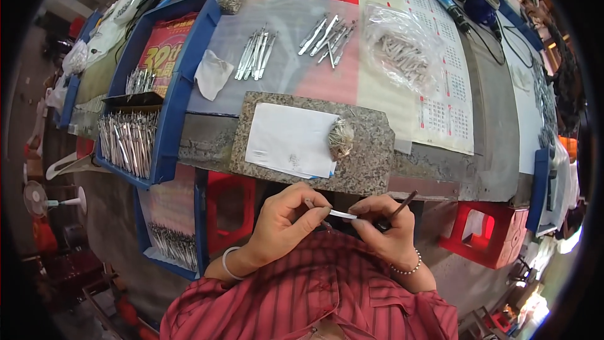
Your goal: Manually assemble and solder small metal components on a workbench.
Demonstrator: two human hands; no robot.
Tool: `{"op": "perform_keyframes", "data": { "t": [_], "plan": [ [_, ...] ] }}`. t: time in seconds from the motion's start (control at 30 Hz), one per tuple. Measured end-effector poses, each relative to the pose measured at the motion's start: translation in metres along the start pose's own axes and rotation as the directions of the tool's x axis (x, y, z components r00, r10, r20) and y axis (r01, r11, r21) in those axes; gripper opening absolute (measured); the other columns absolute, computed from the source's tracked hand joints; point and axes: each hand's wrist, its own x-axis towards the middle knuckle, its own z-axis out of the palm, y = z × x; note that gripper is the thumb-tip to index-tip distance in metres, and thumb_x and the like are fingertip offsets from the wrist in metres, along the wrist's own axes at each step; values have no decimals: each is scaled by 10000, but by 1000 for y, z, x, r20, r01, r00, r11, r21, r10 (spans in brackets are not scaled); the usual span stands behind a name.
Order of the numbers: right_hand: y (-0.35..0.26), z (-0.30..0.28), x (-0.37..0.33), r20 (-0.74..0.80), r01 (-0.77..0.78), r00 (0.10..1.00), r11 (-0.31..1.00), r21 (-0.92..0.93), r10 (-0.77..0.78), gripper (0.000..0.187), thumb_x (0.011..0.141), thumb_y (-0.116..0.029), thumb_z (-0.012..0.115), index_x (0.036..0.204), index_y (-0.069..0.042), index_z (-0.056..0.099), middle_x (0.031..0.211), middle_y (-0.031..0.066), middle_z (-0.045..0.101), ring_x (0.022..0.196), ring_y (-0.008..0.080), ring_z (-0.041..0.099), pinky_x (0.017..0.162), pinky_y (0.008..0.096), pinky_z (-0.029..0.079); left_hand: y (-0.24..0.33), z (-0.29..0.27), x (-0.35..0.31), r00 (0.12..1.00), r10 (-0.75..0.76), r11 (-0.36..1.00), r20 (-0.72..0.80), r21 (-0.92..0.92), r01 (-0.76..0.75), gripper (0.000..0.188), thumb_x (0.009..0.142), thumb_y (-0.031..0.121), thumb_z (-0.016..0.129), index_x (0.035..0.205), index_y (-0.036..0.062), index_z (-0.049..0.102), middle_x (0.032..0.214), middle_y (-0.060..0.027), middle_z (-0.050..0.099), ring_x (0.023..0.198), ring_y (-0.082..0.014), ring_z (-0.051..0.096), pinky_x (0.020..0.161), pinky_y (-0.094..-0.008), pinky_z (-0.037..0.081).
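Crowded worktop (434,167), close handwork
We see a blue tray (178,101) at left, probably there to keep slim rods (129,141) within reach, and a stone slab (377,135) at the front edge, perhaps a firm base for its white paper (283,135). Before it, left hand (289,217) and right hand (390,230) nearly meet; a dark stick (404,203) juts from the right, seemingly tucked aside. Both hands' fingers pinch the pale slim piece (343,214) between them, apparently to steady it.

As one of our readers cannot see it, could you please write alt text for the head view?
A person's left hand and right hand hold a slim pale strip between them; the right also holds a dark rod. Beyond lies a speckled stone slab bearing white paper.
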Motion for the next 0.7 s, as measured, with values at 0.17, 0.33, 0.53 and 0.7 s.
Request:
{"op": "perform_keyframes", "data": {
  "t": [0.17,0.33,0.53,0.7],
  "plan": [
    [6,1,-2,-21,-26,999,999,-40,26,128,792,20,694,912,-20,671,747,13,652,600,33,564,518,193,428,6,5,1,1000,7,999,-10,-43,-7,122,934,72,591,1020,-12,613,866,-5,580,740,-49,557,637,-185,443],
    [-3,4,1,39,65,997,986,-152,-60,126,777,75,660,885,9,662,784,74,657,634,100,601,551,218,448,-3,4,-4,986,-161,917,-36,-376,136,200,962,110,560,1115,-12,602,851,-24,607,759,-66,596,672,-199,478],
    [-10,13,5,2,138,990,965,-221,-141,172,755,88,660,898,-6,672,733,77,645,587,117,585,514,228,431,-5,1,-4,990,-130,916,-52,-389,99,310,1004,230,492,1153,-25,586,814,-24,615,753,-75,607,682,-209,483],
    [-10,19,7,6,224,972,921,-318,-234,217,722,92,670,909,-18,672,711,90,639,562,162,601,493,250,443,-6,0,-5,990,-143,910,-3,-394,131,328,1011,236,473,1177,-30,569,861,-36,610,751,-82,611,696,-218,491]
  ]
}}
